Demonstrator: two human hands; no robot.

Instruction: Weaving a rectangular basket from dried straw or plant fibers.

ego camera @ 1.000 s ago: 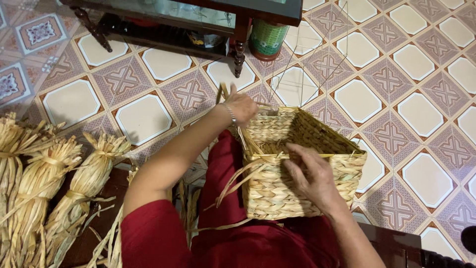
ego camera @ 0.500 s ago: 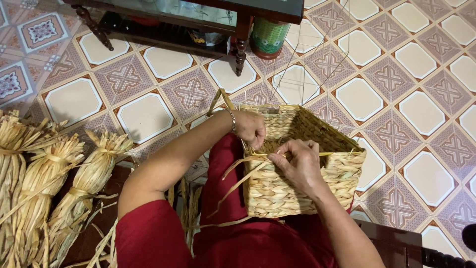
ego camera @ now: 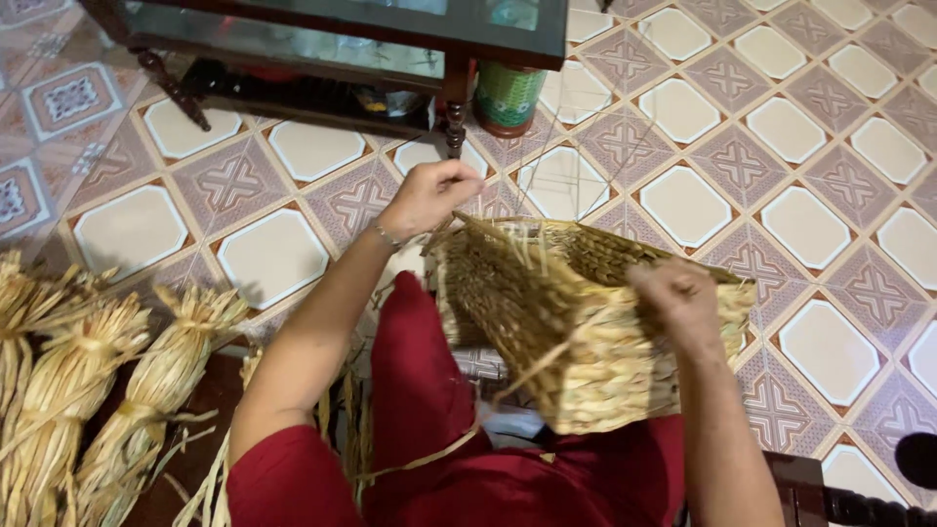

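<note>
**Mai:** Where is the basket?

**Tam:** The woven basket (ego camera: 576, 332) sits on the person's lap, on the red clothes (ego camera: 439, 439), just right of the middle of the view. It is tipped, with its open mouth facing up and toward 11 o'clock. Its long side runs from about 10 o'clock to 4 o'clock.

**Mai:** What is the left hand doing?

**Tam:** The left hand (ego camera: 429, 195) is closed in a loose fist at the far corner of the rim, at about 11 o'clock from the basket's middle. It pinches something thin there, most likely a straw strand (too thin for me to be sure).

**Mai:** And the right hand?

**Tam:** The right hand (ego camera: 678, 303) is curled over the rim at about 3 o'clock, with the fingers bent down and gripping the edge. A loose strand (ego camera: 532, 361) hangs down the near side of the basket.

**Mai:** How many things can you count?

**Tam:** One basket and two hands. At 9 o'clock, well apart from the basket, I count three or four tied straw bundles (ego camera: 107, 390) lying side by side, but the edge cuts some off. At 12 o'clock there is one dark wooden cabinet (ego camera: 342, 39) with a glass front, and one green round can (ego camera: 508, 98) stands just beside its leg. All of it rests on the patterned tile floor (ego camera: 810, 166)
</note>
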